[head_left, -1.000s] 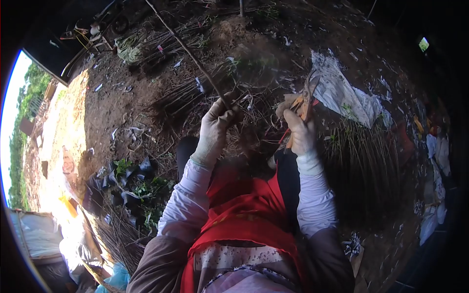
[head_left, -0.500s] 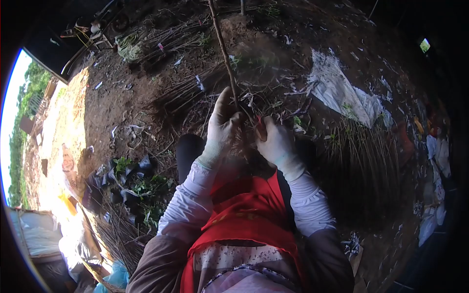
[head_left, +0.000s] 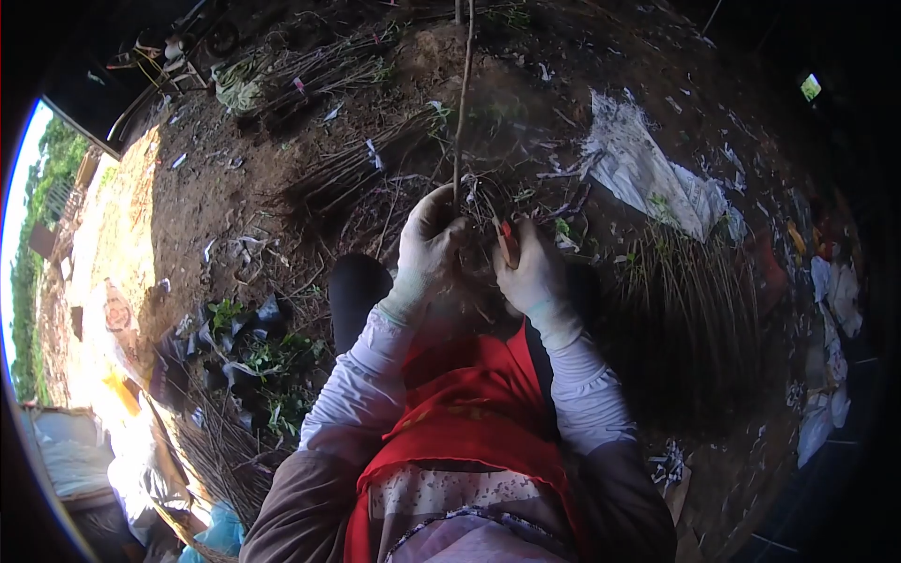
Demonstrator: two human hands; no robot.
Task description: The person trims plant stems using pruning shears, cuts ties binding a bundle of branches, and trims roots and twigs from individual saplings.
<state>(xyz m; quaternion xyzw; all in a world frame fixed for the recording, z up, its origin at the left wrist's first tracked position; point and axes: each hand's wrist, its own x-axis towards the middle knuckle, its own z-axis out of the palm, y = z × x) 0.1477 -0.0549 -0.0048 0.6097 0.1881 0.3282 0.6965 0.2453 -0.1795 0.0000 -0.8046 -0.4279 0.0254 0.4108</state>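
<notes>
A long thin stick (head_left: 464,103) stands nearly upright in the head view, its lower end between the thumb and fingers of my left hand (head_left: 432,242). My right hand (head_left: 530,272), also gloved, is wrapped round a red-handled tool (head_left: 508,242). The tool's far end is near the stick's lower end and too dark to make out clearly. Both hands are close together above my red apron (head_left: 469,399), with roots and twigs on the ground beyond them.
Bundled sticks (head_left: 352,169) lie ahead, left of centre. To the right are a white sheet (head_left: 648,169) and a large stack of thin stems (head_left: 699,300). Leafy plants in dark bags (head_left: 272,361) and more sticks (head_left: 221,446) are at the left.
My right hand has moved left, beside my left hand, with the tool turned toward the stick. The stick has swung from leaning left to nearly upright. The view has shifted slightly.
</notes>
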